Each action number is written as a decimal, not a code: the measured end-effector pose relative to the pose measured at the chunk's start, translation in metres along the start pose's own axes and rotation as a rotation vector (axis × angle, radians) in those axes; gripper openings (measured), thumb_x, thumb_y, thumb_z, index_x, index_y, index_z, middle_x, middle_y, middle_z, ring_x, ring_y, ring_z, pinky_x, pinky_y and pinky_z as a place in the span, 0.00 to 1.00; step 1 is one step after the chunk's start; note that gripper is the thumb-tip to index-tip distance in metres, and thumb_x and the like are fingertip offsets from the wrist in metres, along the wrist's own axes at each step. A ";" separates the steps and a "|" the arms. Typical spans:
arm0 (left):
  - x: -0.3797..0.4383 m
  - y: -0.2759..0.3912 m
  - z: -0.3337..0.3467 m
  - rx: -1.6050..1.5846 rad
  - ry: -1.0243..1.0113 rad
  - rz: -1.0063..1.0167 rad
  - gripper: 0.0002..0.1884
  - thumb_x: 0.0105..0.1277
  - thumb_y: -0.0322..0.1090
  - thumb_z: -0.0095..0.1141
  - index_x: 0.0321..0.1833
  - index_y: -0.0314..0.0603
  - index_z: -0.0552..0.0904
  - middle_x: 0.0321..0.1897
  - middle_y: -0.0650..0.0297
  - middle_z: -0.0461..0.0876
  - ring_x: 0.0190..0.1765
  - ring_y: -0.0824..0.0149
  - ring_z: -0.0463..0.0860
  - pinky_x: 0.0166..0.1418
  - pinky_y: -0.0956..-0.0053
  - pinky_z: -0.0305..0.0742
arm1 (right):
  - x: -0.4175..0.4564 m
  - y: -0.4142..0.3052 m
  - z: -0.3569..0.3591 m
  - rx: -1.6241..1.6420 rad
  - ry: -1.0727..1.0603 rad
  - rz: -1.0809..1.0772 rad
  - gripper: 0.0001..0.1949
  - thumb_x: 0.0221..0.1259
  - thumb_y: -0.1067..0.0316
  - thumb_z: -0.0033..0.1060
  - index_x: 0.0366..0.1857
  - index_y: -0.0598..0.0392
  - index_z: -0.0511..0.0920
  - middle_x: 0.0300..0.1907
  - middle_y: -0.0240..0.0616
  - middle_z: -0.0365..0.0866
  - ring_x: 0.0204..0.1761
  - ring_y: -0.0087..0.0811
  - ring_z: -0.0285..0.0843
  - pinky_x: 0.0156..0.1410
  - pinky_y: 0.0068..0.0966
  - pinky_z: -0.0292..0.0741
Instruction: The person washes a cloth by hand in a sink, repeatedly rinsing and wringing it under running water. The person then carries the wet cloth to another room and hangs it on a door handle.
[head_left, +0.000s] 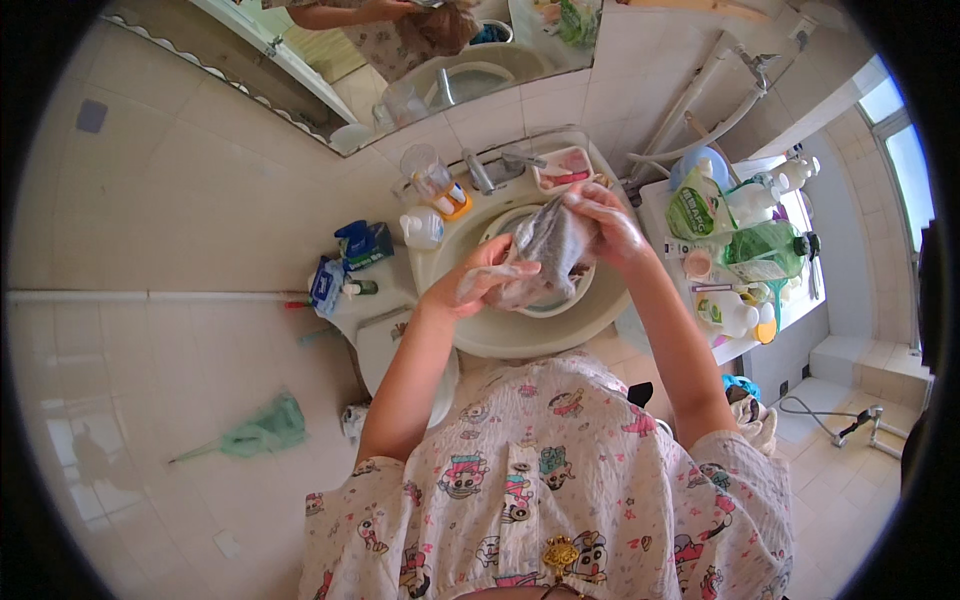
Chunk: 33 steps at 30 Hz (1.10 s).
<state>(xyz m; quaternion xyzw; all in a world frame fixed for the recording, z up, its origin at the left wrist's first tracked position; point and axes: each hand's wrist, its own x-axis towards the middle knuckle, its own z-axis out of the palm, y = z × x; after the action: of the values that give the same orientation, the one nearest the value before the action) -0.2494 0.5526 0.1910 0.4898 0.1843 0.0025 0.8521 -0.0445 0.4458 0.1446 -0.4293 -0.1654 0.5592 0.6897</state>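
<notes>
A wet grey cloth, with white suds on it, is stretched between my two hands above the washbasin. My left hand grips its lower left part, the fingers foamy. At the upper right of the cloth, my right hand pinches an edge, with suds on the fingers and wrist. Below the cloth a round white basin sits inside the oval ceramic sink. The cloth and hands hide most of what the basin holds. It cannot be told what kind of garment the cloth is.
A chrome faucet and a soap dish stand behind the basin. To the left are a white bottle, plastic cups and tissue packs. Bottles, including a green detergent bottle, crowd the washing machine's top at right. A mirror hangs above.
</notes>
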 end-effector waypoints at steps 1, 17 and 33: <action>0.003 -0.006 0.001 -0.054 0.042 0.004 0.22 0.64 0.33 0.59 0.60 0.37 0.72 0.54 0.63 0.77 0.55 0.71 0.77 0.61 0.72 0.71 | 0.015 0.019 -0.016 -0.066 0.018 0.060 0.04 0.65 0.66 0.58 0.33 0.50 0.76 0.30 0.27 0.78 0.34 0.21 0.77 0.40 0.21 0.74; -0.034 -0.069 -0.003 -0.274 0.501 -0.045 0.22 0.66 0.36 0.52 0.61 0.36 0.71 0.48 0.62 0.79 0.47 0.67 0.80 0.45 0.72 0.77 | 0.219 0.114 -0.104 -0.223 0.426 0.278 0.07 0.61 0.67 0.51 0.39 0.56 0.73 0.29 0.42 0.81 0.27 0.34 0.81 0.27 0.26 0.76; -0.018 -0.076 -0.009 -0.365 0.545 -0.089 0.18 0.65 0.34 0.54 0.57 0.36 0.76 0.46 0.64 0.81 0.48 0.71 0.80 0.52 0.78 0.73 | 0.194 0.194 -0.030 -0.493 -0.257 0.377 0.17 0.64 0.52 0.56 0.27 0.56 0.79 0.22 0.35 0.80 0.25 0.27 0.81 0.29 0.25 0.77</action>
<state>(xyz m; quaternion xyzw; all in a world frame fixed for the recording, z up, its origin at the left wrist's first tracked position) -0.2826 0.5179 0.1292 0.3021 0.4231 0.1293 0.8444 -0.0833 0.6120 -0.0725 -0.5324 -0.2989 0.6695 0.4231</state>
